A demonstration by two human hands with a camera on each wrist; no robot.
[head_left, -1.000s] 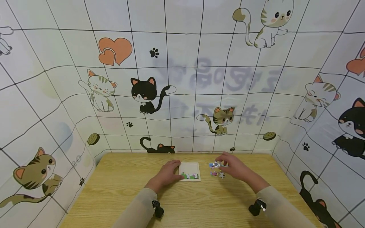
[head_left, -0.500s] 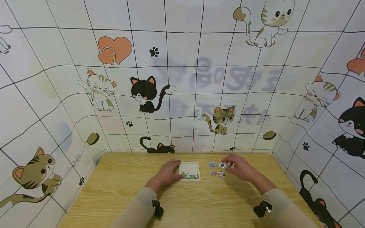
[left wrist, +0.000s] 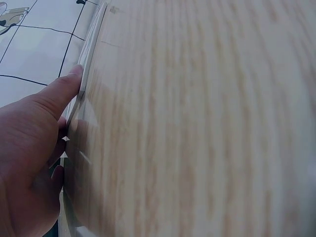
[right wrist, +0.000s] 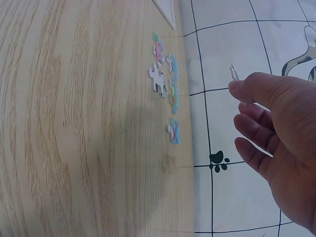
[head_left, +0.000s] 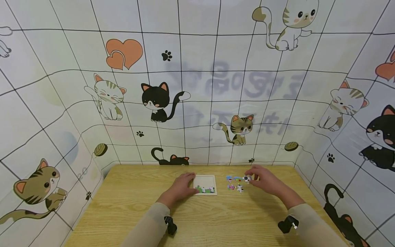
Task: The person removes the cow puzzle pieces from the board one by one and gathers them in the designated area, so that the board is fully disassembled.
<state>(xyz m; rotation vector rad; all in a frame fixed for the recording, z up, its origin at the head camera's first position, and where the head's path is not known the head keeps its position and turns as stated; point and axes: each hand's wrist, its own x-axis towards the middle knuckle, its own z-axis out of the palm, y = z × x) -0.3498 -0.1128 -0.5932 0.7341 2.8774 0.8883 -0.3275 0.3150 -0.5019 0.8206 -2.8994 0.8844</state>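
Note:
My left hand holds the left side of a square puzzle tray, with its thumb at the lower left corner. In the left wrist view the thumb lies along the edge of the tray. Along the tray's bottom runs a green, white and purple picture. To the right, my right hand pinches a puzzle piece, white with dark patches. The right wrist view shows that piece almost edge-on, raised off the table between thumb and fingers. Several loose pieces lie left of this hand, among them a black-and-white one and a pink one.
The wooden table ends at the back against a white sheet printed with cats and grid lines. Blue-edged pieces form the row of loose pieces nearest the back edge.
My right hand has moved right over the pieces, carrying the pinched piece, and more of the loose pieces now show. The left hand and the tray have stayed in place.

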